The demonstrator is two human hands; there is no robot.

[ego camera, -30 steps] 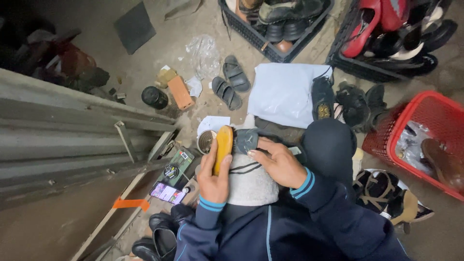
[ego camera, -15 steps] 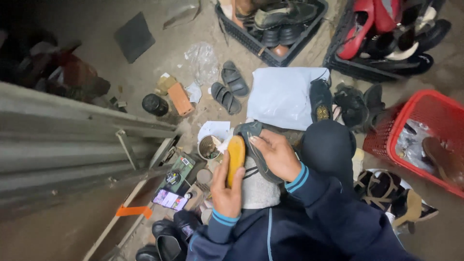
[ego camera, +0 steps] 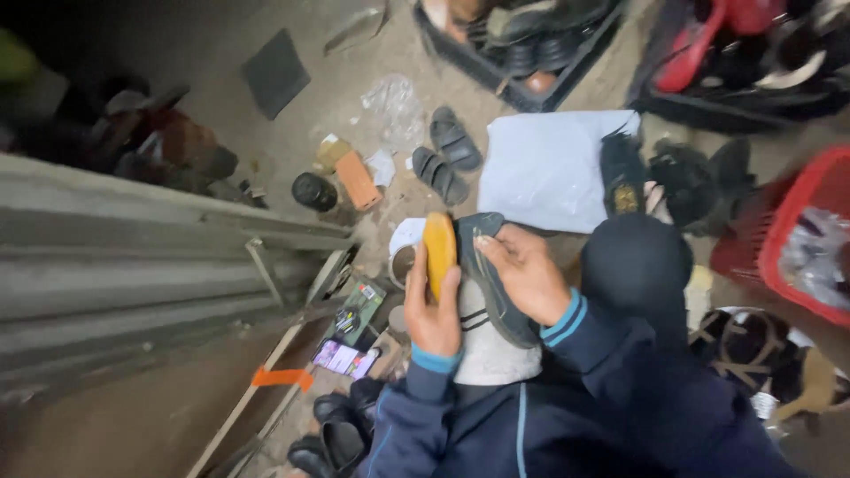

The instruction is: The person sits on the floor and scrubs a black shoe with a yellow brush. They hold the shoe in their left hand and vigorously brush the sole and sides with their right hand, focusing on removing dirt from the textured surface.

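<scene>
Shoe: a dark grey shoe (ego camera: 485,265) lies over the person's lap, on a light grey cloth (ego camera: 482,341) with dark stripes, in the middle of the view. Its toe points away from the person.
Brush: a yellow-brown wooden shoe brush (ego camera: 439,251) stands upright just left of the shoe and touches its side.
Left hand: the left hand (ego camera: 431,312) is clenched around the lower part of the brush, thumb on the side toward the shoe.
Right hand: the right hand (ego camera: 524,270) lies on top of the shoe, fingers bent over its upper and grasping it.
Sleeves: both arms wear dark blue sleeves with light blue stripes at the cuffs.
Near the lap: a small round tin (ego camera: 403,263) sits on the floor just behind the brush, partly hidden by it. A phone with a lit screen (ego camera: 343,358) lies to the left, beside a green flat box (ego camera: 356,309).
Further out: a pair of grey sandals (ego camera: 446,153) lies on the concrete floor, next to a white plastic bag (ego camera: 551,167). A black shoe (ego camera: 622,172) rests on the right edge of this bag.
Containers: a black crate with shoes (ego camera: 522,35) stands at the top, and a red basket (ego camera: 791,237) at the right edge.
Left side: grey metal beams (ego camera: 133,257) run across the left part of the view.
</scene>
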